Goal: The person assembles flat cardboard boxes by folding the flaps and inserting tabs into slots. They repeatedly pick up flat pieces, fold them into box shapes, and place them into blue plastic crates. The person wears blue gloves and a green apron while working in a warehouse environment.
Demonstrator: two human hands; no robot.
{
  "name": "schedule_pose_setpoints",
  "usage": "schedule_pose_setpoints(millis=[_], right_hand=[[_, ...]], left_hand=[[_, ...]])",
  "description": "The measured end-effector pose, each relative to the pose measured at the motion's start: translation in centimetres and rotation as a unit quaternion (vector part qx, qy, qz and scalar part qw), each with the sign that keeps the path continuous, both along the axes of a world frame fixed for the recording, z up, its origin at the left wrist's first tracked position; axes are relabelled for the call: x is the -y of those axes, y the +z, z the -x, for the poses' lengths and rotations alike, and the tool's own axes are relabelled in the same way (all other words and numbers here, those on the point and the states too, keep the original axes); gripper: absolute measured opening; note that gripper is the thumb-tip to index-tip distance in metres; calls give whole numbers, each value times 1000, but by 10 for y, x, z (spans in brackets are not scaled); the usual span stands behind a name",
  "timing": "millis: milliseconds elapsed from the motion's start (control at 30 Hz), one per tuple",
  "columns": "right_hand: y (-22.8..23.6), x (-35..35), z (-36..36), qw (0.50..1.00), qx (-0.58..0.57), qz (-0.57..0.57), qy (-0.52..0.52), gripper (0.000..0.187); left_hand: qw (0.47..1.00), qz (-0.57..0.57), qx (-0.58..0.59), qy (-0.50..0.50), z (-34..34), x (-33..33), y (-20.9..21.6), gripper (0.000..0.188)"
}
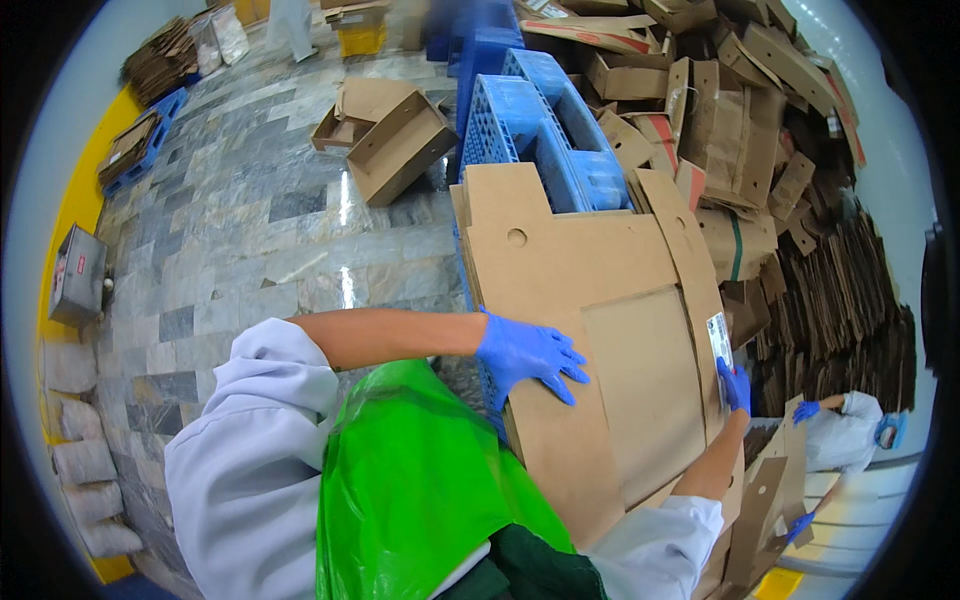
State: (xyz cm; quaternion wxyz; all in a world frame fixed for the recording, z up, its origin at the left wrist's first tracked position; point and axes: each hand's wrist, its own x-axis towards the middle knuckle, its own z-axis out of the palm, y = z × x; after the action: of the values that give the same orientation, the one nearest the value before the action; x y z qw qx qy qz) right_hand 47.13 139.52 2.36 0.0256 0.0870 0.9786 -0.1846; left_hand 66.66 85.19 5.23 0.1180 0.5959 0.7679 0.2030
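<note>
A flattened cardboard box [570,255] lies in front of me on top of a stack of flat cardboard. My left hand [530,357], in a blue glove, rests on its left part with the fingers spread. On the right, a long side flap [685,235] with a white label is partly raised. My gloved right hand [736,386] grips the outer edge of this flap beside the label; its fingertips are partly hidden. Beyond the flat box stands a blue plastic crate-like frame [520,100].
Opened boxes [400,145] lie on the tiled floor to the far left. At the right are a heap of loose boxes [730,130] and a tall stack of flattened cardboard [840,310]. A co-worker [845,430] in white handles cardboard at the lower right.
</note>
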Motion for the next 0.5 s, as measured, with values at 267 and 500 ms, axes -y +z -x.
schedule_pose_setpoints(millis=[267,500], right_hand=[[3,22,-7,998,-18,58,-4,72],[20,24,-12,999,-6,32,-15,73]], left_hand=[[998,29,-49,-10,4,2,3,100],[998,15,-62,-9,1,4,-1,98]])
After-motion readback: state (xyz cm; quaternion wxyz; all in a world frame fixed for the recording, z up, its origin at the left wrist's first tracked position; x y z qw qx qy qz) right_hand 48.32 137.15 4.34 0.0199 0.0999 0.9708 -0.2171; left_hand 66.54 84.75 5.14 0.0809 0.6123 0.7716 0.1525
